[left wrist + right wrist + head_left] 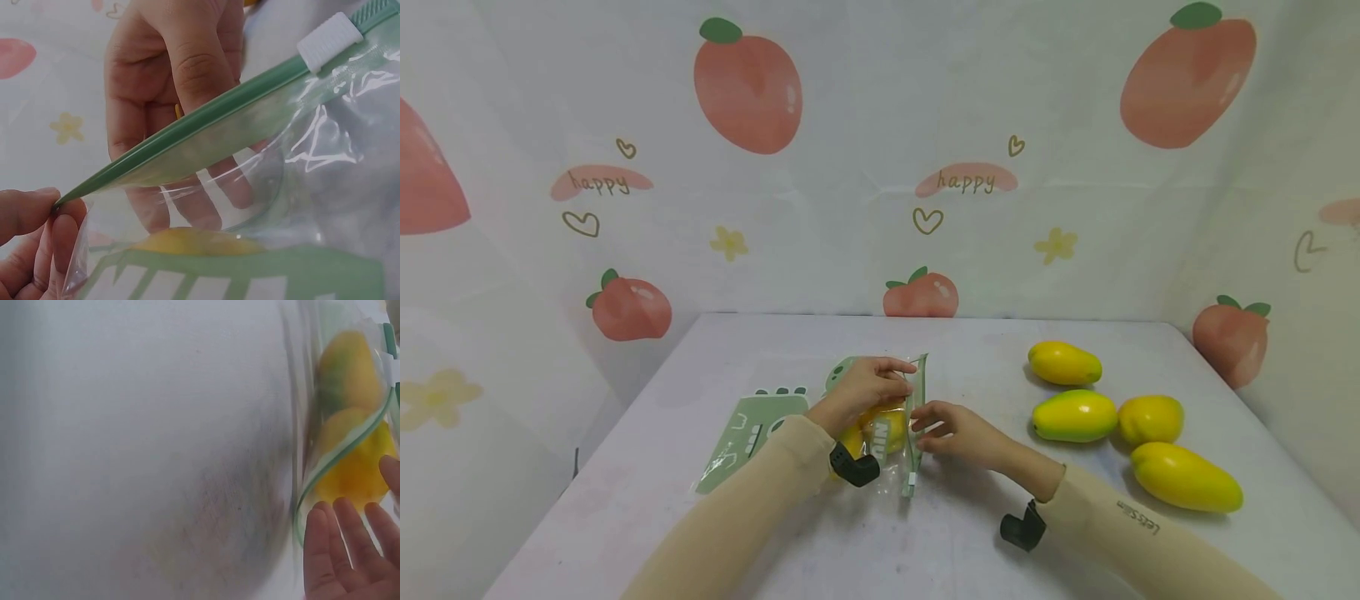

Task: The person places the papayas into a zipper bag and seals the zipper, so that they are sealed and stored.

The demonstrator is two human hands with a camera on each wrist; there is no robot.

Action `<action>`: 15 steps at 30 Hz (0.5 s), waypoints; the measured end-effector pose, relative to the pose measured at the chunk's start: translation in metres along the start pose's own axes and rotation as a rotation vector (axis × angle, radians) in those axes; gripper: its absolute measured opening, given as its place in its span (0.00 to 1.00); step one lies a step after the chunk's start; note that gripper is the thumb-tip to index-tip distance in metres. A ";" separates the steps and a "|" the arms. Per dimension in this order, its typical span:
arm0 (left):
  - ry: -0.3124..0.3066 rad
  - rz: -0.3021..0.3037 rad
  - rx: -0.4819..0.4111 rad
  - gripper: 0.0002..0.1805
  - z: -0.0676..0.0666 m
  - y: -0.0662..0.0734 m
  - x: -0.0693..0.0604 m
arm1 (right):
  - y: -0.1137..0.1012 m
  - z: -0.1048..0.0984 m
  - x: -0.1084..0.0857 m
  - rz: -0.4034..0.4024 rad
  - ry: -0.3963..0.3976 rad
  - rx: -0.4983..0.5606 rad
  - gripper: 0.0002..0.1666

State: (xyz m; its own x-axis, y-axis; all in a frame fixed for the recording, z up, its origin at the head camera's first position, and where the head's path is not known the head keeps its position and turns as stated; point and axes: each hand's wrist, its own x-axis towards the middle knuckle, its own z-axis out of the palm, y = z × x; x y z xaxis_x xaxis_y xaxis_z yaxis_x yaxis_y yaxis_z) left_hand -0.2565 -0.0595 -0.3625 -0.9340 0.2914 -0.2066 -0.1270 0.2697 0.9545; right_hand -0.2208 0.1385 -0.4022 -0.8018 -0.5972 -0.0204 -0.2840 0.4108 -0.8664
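A clear zip bag (300,206) with green print and a green zip edge lies at the table's middle. Yellow mangoes (353,465) show through its film. My left hand (867,390) pinches the far end of the zip edge between thumb and fingers. Near the other end sits a white slider (330,41). At the bag's mouth is my right hand (958,432), its fingers extended and holding nothing. In the left wrist view its fingertips show through the clear film below the zip edge.
Several loose mangoes (1075,415) lie on the table (970,533) to the right. A flat green-printed bag (752,429) lies at the left, partly behind the left forearm. A fruit-patterned cloth (850,208) hangs behind the table.
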 end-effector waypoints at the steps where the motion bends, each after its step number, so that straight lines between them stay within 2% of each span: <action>1: -0.003 -0.001 -0.001 0.18 0.000 0.000 0.000 | 0.000 0.000 0.000 -0.004 0.005 0.000 0.24; 5: -0.009 -0.001 -0.012 0.18 0.000 -0.001 0.000 | 0.000 -0.004 -0.003 -0.014 0.023 -0.002 0.24; 15: -0.008 -0.001 -0.020 0.18 0.000 -0.003 0.002 | -0.010 -0.021 -0.012 0.056 0.088 -0.029 0.22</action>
State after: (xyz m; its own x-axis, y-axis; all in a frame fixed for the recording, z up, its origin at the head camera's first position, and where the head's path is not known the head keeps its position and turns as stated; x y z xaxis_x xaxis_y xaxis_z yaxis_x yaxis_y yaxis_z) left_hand -0.2579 -0.0599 -0.3653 -0.9312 0.2982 -0.2096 -0.1352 0.2513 0.9584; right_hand -0.2200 0.1563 -0.3828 -0.8593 -0.5110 -0.0232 -0.2519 0.4623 -0.8502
